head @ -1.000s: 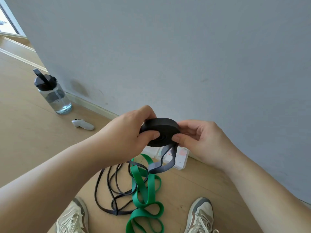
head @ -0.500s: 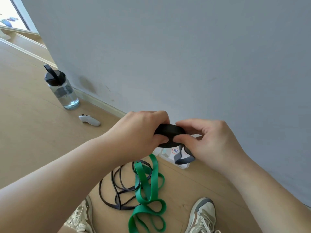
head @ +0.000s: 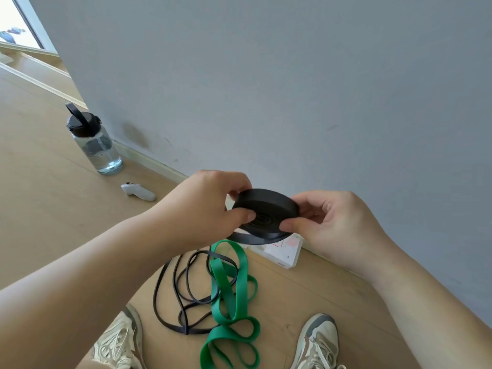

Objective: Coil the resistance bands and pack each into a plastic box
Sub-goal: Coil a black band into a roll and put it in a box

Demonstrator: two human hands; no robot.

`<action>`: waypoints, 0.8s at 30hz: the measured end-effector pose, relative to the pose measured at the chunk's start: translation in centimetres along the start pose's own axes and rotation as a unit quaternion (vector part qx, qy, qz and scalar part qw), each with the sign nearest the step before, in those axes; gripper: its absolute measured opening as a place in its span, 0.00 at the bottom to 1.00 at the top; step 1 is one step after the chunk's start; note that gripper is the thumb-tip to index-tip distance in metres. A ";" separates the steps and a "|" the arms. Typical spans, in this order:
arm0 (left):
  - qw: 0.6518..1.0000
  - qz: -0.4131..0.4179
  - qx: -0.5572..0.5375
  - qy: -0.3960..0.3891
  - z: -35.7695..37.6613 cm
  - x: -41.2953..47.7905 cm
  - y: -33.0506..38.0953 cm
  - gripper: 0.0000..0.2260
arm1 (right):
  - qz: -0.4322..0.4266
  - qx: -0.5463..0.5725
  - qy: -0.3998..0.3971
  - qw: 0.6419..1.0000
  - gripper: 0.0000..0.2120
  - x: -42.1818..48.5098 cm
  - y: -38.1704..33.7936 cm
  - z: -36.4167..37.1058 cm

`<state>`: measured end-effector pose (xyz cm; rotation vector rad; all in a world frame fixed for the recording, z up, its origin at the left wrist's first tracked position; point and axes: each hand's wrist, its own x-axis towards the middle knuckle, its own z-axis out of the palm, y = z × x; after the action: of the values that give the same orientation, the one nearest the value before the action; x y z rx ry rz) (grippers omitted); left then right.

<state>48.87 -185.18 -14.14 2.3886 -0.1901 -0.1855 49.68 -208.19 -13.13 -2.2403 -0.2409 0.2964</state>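
above the wooden floor, before a grey wall: black resistance band, wound into a flat coil, one loose tail curving beneath it. left hand gripped the coil's left edge, thumb on its face; right hand pinched the right edge. plastic box lay on the floor below, by the wall. green resistance band and thin black band lay tangled between left sneaker and right sneaker. water bottle and white controller sat further left.
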 end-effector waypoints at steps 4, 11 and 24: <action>0.995 0.081 0.061 0.003 0.2 -0.4 0.3 0.17 | -0.037 -0.102 -0.014 0.994 0.11 0.0 0.0 0.7; 0.997 0.048 0.058 -0.014 0.3 -0.1 0.3 0.06 | 0.015 0.019 0.010 1.000 0.13 0.0 -0.3 0.0; 0.989 0.049 0.139 0.008 0.8 -0.6 0.8 0.11 | -0.058 -0.151 0.008 0.987 0.06 0.1 0.0 0.9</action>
<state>48.08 -186.15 -14.18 2.6480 -0.3446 -0.0993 49.52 -207.55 -13.69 -2.5139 -0.4314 0.1890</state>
